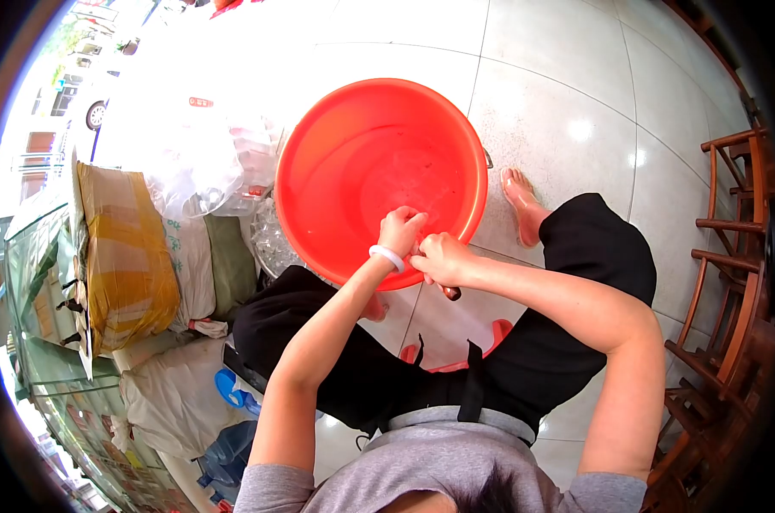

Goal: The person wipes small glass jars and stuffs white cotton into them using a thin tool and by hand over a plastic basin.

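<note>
A big red plastic bucket (319, 205) stands between my knees, its inside wet-looking with a few small specks at the bottom. Over its near rim, my left hand (400, 229) is closed with fingertips pinched together; what it pinches is hidden. A white bangle (387, 256) circles that wrist. Close against it, my right hand (443, 259) is wrapped round a tool with a dark brown handle (451, 293), whose end sticks out below the fist. The tool's working end is covered by my hands.
Clear plastic bags (203, 175) lie left of the bucket, near a taped cardboard box (126, 256) and stuffed sacks (186, 265). Wooden chairs (729, 231) line the right side. Red slippers (498, 333) sit beneath me on the pale tiled floor (558, 94).
</note>
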Tool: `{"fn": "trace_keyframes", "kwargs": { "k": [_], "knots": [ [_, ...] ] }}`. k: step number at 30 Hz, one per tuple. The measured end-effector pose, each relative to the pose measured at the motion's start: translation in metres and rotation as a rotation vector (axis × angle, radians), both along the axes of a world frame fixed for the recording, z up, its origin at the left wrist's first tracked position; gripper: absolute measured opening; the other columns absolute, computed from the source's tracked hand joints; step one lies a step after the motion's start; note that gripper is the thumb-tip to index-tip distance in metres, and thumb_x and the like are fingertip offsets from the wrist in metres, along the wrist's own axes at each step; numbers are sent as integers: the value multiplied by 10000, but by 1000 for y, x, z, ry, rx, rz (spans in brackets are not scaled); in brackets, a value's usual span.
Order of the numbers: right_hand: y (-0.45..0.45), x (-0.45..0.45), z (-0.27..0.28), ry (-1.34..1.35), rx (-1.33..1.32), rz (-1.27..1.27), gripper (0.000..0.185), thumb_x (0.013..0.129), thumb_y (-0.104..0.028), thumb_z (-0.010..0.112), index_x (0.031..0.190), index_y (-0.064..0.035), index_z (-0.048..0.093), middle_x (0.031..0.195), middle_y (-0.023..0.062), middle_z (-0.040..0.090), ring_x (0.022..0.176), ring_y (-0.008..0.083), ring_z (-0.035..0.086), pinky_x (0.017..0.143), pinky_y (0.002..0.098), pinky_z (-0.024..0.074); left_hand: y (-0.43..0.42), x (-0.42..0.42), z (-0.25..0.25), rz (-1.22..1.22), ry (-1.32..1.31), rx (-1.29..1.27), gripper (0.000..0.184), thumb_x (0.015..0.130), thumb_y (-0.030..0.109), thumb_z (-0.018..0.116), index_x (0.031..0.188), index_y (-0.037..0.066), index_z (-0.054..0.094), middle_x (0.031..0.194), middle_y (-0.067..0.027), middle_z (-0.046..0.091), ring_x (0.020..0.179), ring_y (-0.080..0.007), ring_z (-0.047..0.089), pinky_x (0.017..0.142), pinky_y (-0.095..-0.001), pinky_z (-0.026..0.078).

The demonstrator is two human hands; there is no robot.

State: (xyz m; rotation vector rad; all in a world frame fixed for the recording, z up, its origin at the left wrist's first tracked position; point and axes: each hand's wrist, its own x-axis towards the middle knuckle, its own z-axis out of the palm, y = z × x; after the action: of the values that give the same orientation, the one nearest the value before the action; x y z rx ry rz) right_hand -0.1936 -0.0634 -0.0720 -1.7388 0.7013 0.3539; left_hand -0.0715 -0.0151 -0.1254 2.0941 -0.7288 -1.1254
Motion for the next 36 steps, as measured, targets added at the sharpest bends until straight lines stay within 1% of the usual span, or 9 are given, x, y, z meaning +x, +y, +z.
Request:
{"fn": "trace_keyframes", "kwargs": {
  "k": [11,14,16,22,29,31,32,34,36],
  "knots": [
    [-1,0,2,24,32,-9,258,779,-191,455,614,-15,549,550,91,610,559,241,627,622,372,513,-1,-2,-1,15,21,3,238,770,213,602,834,-12,642,661,-111,616,622,-159,587,572,-303,469],
    [0,0,-5,-24,-9,-13,265,786,-200,454,635,-15,569,550,90,611,553,239,626,620,367,514,-2,-3,-3,23,17,4,240,770,217,603,835,-10,643,665,-112,618,629,-161,588,577,-306,469],
    [0,0,-9,-36,-4,-14,275,795,-211,462,699,7,599,562,82,609,464,198,598,556,326,506,-2,-2,-7,16,0,-9,245,769,221,604,837,-11,644,667,-115,620,630,-165,589,579,-311,469],
    [-2,-1,1,4,43,-23,280,792,-213,461,684,9,593,563,91,608,457,200,594,544,322,504,-3,-4,-6,30,34,-1,246,766,220,608,837,-13,642,686,-118,619,651,-164,585,597,-307,466],
    [0,0,-16,-24,28,0,285,781,-226,461,671,1,593,547,97,603,493,200,608,545,325,506,-4,-4,-14,46,78,4,251,782,214,597,852,-23,637,710,-104,622,667,-159,572,604,-308,460],
    [2,1,-16,-36,15,-21,322,780,-173,444,535,-4,566,506,121,592,487,223,610,537,345,519,-4,-4,-14,49,92,8,248,788,207,593,858,-27,636,715,-98,620,670,-156,567,607,-305,458],
    [1,1,-16,-35,15,-21,322,780,-173,444,535,-4,566,506,121,592,487,223,610,537,345,519,-4,-4,-15,48,92,8,248,788,207,593,858,-27,636,715,-98,620,670,-156,567,607,-305,458],
    [1,2,-17,24,69,-3,270,776,-215,458,678,-3,595,537,97,599,504,203,611,539,331,505,-4,-4,-17,51,88,-13,239,787,200,595,856,-24,638,716,-97,616,669,-151,565,609,-299,456],
    [1,2,-20,18,68,-7,264,775,-211,459,686,-3,594,536,97,598,504,203,610,537,331,504,-4,-5,-15,61,104,-19,237,789,197,594,855,-26,637,713,-96,614,667,-148,563,607,-297,455]
  ]
}}
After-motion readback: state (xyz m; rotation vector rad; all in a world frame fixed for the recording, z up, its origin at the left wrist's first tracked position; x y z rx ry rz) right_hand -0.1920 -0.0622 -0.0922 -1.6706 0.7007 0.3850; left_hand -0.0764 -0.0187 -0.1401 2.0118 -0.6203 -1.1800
